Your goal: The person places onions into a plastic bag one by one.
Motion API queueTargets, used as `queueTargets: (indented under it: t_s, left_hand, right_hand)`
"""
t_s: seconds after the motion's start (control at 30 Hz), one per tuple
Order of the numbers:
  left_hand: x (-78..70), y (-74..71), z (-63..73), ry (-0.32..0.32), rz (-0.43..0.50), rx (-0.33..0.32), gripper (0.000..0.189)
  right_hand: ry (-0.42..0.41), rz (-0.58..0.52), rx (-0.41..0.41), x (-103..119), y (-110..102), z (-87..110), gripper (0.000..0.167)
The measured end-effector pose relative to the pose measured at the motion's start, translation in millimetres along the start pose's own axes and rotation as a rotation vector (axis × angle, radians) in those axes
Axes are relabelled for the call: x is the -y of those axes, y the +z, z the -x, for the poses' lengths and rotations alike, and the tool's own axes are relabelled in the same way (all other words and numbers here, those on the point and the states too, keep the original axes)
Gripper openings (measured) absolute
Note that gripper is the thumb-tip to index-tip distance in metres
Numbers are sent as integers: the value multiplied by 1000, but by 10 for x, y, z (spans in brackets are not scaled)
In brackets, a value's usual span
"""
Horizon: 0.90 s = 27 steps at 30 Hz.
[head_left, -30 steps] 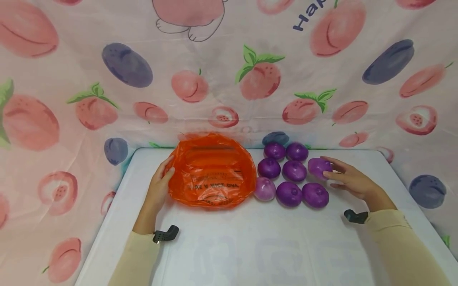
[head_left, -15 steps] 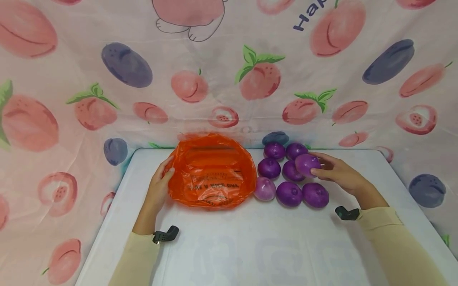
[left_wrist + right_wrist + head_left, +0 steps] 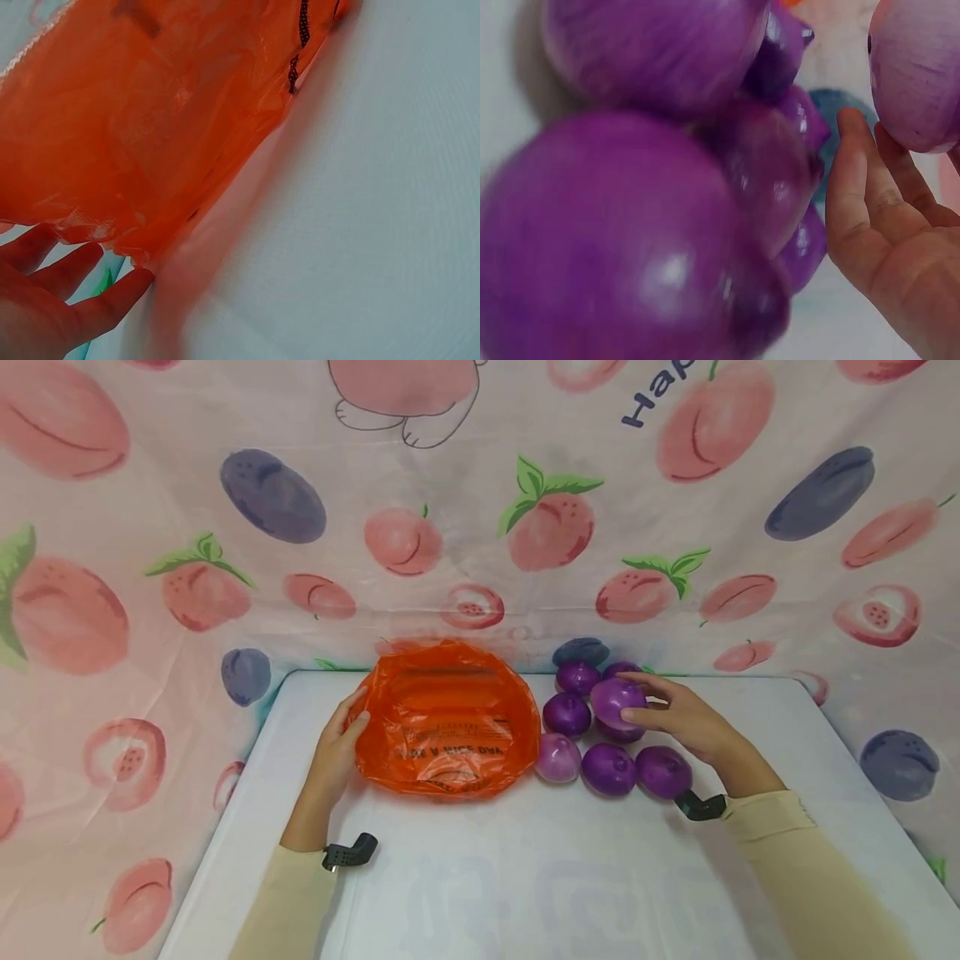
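Note:
An orange plastic bag [image 3: 459,693] with black print lies opened wide at the back of the table. My left hand [image 3: 337,743] holds its left edge between thumb and fingers; the left wrist view shows fingertips [image 3: 135,285] right at the crumpled rim. With thumb and fingers my right hand [image 3: 693,727] grips a light purple onion [image 3: 611,700]. In the head view this onion overlaps a darker one behind it. In the right wrist view the held onion [image 3: 919,75] is raised beside the others. Several purple onions [image 3: 608,769] are grouped right of the bag, with a paler one [image 3: 558,758] beside its rim.
A white-covered table [image 3: 480,877] carries everything. Behind it hangs a fruit-printed cloth [image 3: 450,485], meeting the table just past the bag and the back onions [image 3: 576,678]. Each wrist wears a black camera [image 3: 351,852].
My right hand has carried the light purple onion leftward, from the right side of the group to over its middle. The left hand and the bag stay in place.

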<state>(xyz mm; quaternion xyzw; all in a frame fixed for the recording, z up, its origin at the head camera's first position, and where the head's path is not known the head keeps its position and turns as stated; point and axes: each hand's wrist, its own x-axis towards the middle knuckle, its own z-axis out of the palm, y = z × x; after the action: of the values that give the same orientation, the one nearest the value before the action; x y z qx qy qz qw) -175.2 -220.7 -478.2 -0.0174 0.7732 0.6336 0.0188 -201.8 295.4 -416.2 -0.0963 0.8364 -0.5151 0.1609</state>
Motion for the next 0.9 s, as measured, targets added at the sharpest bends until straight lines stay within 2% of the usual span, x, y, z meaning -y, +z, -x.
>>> queueTargets:
  t_s: [0.5, 0.9]
  left_hand:
    - [11, 2, -7, -2, -11, -6, 53]
    - [34, 3, -16, 10, 9, -6, 52]
  right_hand:
    - [-6, -95, 26, 264, 326, -144, 68]
    - [-16, -78, 12, 489, 520, -267, 70]
